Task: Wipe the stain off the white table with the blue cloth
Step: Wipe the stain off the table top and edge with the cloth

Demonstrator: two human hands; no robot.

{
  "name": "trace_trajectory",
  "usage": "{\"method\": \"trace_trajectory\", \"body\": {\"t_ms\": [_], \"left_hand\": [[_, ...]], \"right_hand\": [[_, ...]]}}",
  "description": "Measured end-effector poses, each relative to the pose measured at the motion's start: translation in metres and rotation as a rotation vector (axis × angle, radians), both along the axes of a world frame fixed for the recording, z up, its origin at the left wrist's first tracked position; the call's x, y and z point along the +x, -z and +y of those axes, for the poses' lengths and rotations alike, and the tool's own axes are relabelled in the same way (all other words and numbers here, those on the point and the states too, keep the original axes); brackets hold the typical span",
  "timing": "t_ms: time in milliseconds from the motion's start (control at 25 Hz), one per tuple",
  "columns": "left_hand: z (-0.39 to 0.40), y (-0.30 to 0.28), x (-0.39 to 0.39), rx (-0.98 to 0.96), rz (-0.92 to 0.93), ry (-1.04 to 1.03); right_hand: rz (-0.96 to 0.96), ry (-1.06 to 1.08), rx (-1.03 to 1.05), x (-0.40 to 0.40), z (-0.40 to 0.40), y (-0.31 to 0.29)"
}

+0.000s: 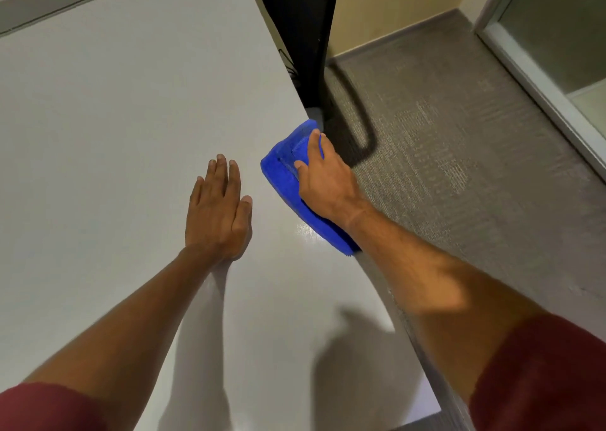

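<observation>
A folded blue cloth (284, 174) lies on the white table (114, 119) right at its right edge. My right hand (326, 181) presses down on top of the cloth with fingers curled over it. My left hand (218, 214) rests flat on the table, fingers together, a short way to the left of the cloth and holding nothing. A shiny, wet-looking patch (308, 232) shows on the surface just below the cloth. No distinct stain is visible; the area under the cloth is hidden.
The table's right edge runs diagonally from top centre to bottom right, with grey carpet (459, 151) beyond it. A black upright object (298, 20) stands by the table's far right edge. A glass door frame (541, 86) is at far right.
</observation>
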State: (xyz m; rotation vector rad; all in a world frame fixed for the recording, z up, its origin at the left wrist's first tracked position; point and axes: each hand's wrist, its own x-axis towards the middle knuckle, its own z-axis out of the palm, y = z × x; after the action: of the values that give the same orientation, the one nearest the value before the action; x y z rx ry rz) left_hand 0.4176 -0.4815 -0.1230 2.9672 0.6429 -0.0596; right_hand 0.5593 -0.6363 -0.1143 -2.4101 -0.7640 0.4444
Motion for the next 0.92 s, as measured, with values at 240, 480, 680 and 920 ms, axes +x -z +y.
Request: {"method": "trace_trajectory", "body": {"t_ms": [240, 480, 680, 920], "left_hand": [[-0.004, -0.006, 0.0, -0.014, 0.017, -0.009], [-0.004, -0.005, 0.001, -0.022, 0.007, -0.011], [-0.002, -0.004, 0.001, -0.01, 0.005, -0.007], [-0.002, -0.003, 0.002, -0.008, 0.016, -0.011]], "right_hand": [[-0.035, -0.033, 0.023, -0.04, -0.05, 0.006], [0.041, -0.02, 0.1, 0.015, -0.002, 0.004], [0.027, -0.011, 0.056, 0.013, 0.001, 0.006], [-0.076, 0.009, 0.05, -0.058, -0.063, 0.013]]}}
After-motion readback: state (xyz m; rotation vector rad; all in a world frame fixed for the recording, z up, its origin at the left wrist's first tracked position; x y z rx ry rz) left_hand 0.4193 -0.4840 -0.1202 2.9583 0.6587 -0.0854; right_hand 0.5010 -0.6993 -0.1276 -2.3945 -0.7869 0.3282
